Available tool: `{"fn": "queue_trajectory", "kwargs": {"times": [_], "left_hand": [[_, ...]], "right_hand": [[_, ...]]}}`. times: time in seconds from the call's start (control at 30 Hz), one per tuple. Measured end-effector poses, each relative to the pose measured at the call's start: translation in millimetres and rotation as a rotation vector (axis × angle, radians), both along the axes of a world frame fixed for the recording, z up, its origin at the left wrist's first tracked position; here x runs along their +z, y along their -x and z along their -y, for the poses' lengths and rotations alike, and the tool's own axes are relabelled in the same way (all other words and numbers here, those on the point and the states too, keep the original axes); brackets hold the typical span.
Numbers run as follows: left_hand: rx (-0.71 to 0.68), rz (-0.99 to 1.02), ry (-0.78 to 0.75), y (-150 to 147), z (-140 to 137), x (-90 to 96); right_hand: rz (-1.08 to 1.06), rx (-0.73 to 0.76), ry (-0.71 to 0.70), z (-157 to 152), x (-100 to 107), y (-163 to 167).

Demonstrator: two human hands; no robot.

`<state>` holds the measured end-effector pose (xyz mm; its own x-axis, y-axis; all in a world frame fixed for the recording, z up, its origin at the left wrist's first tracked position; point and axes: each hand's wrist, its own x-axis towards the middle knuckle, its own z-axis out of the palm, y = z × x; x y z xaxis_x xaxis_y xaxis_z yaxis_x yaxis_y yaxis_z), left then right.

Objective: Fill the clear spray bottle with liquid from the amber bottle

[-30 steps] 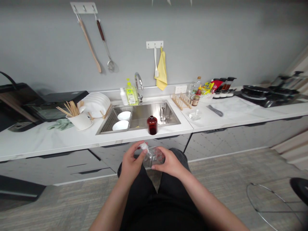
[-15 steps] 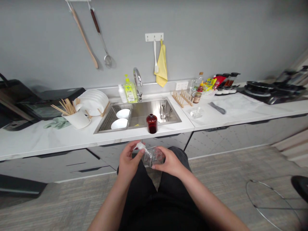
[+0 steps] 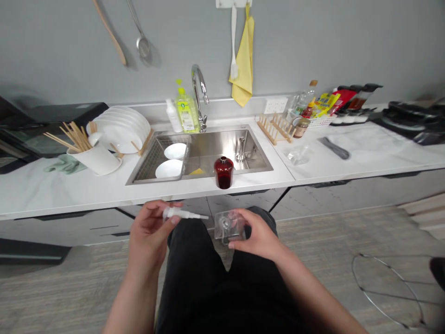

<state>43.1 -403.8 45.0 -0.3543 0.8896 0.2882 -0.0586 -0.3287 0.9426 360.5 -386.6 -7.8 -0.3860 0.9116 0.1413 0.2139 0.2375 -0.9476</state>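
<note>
My left hand (image 3: 152, 228) pinches a white pump head (image 3: 182, 214), whose thin tube points right. Facing it, my right hand (image 3: 255, 234) grips a clear square bottle (image 3: 226, 227) by its right side. The bottle's round neck, uncapped, is turned toward the tube, and a small gap separates the two. Both things are in the air over my lap, in front of the counter. Just beyond them a dark red bottle (image 3: 223, 173) without a cap stands upright at the counter's front edge.
Behind the red bottle lies the sink (image 3: 208, 149), with white bowls (image 3: 169, 169) in its left rack. A chopstick holder (image 3: 99, 159) and plates (image 3: 120, 129) stand left. To the right are a wooden rack (image 3: 276, 130), a clear object (image 3: 298, 155) and a jar (image 3: 301, 127).
The pump's tube has come out of the clear bottle. My left hand has moved left with the pump, and my right hand slightly right with the bottle. The view has shifted downward.
</note>
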Motion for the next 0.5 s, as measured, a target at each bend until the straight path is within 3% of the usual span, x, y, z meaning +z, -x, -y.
{"fn": "queue_trajectory", "kwargs": {"times": [0.23,0.37,0.5], "left_hand": [[0.316,-0.014,-0.040,70.0,-62.8,9.0],[0.473,-0.155,0.002,128.0,-102.3,-5.5],[0.579,-0.228,0.105,189.2,-147.4,-23.2]], "right_hand": [[-0.160,-0.174,-0.024,-44.8,12.3,-43.4],[-0.182,-0.357,-0.104,-80.8,8.9,-71.9],[-0.165,-0.518,-0.184,-137.3,-5.7,-92.4]]}}
